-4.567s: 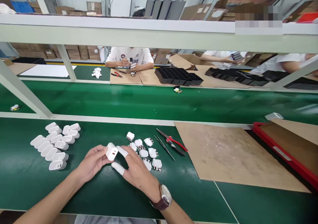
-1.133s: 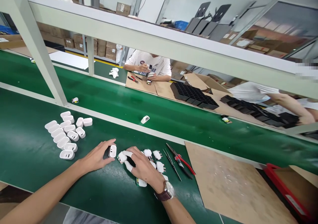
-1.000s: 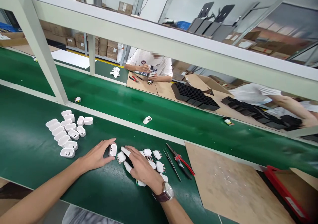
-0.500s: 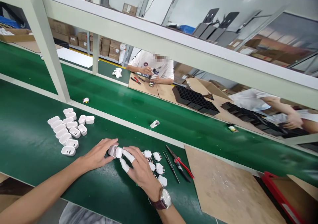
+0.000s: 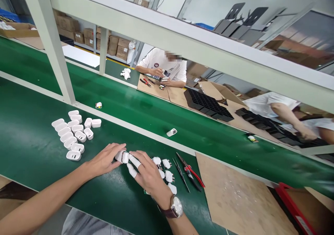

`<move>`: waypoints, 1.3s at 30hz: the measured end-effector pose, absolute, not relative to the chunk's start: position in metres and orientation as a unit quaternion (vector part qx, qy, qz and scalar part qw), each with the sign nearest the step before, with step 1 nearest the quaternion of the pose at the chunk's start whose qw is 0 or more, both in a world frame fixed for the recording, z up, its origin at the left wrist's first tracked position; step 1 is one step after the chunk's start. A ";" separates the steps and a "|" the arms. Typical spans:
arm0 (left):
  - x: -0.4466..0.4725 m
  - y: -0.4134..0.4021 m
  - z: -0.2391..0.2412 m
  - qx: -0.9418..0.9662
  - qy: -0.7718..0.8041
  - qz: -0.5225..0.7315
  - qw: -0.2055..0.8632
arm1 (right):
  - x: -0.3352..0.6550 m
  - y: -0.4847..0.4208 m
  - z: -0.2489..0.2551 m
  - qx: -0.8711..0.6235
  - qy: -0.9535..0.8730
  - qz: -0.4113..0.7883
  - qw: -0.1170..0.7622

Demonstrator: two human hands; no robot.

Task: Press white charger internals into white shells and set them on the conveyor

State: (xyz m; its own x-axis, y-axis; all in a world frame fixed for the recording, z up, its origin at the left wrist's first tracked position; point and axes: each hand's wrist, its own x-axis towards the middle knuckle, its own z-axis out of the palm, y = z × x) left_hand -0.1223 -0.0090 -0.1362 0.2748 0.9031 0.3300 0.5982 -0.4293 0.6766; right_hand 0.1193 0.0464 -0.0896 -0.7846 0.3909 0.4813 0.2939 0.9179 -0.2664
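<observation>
My left hand [image 5: 105,160] and my right hand [image 5: 147,174] meet over a small white charger shell [image 5: 120,156] on the green table mat [image 5: 31,151]. Left fingers grip the shell from the left. The right thumb and forefinger, in white finger cots, press a white insert into it from the right. Behind my right hand lies a cluster of white plug inserts [image 5: 165,170] with metal prongs. To the left stands a group of several empty white shells [image 5: 74,136] in rows.
Red-handled pliers [image 5: 190,170] and tweezers [image 5: 180,170] lie right of the inserts, beside a brown board [image 5: 240,200]. A white charger [image 5: 171,132] rides the green conveyor belt [image 5: 156,113]. Across it, people work at black trays [image 5: 207,104]. A red bin [image 5: 294,207] sits far right.
Earlier my left hand held the shell while my right picked an insert from the cluster; now both hands are joined at the shell. The charger on the belt has drifted right.
</observation>
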 end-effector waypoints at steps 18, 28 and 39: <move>-0.124 -0.009 -0.146 0.715 0.513 0.328 0.344 | 0.098 0.042 -0.091 -0.235 -0.946 0.145 0.169; -0.123 -0.010 -0.138 0.721 0.504 0.315 0.356 | 0.096 0.040 -0.091 -0.225 -0.942 0.147 0.204; -0.121 -0.010 -0.133 0.726 0.503 0.319 0.344 | 0.099 0.050 -0.100 -0.223 -0.926 0.185 0.243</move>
State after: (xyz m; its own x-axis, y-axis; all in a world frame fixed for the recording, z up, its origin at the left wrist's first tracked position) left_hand -0.1208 -0.0095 -0.1326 0.2912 0.9495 0.1170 0.5116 -0.2579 0.8196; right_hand 0.0994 0.0499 -0.1000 -0.7817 0.5035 0.3680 0.3234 0.8318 -0.4511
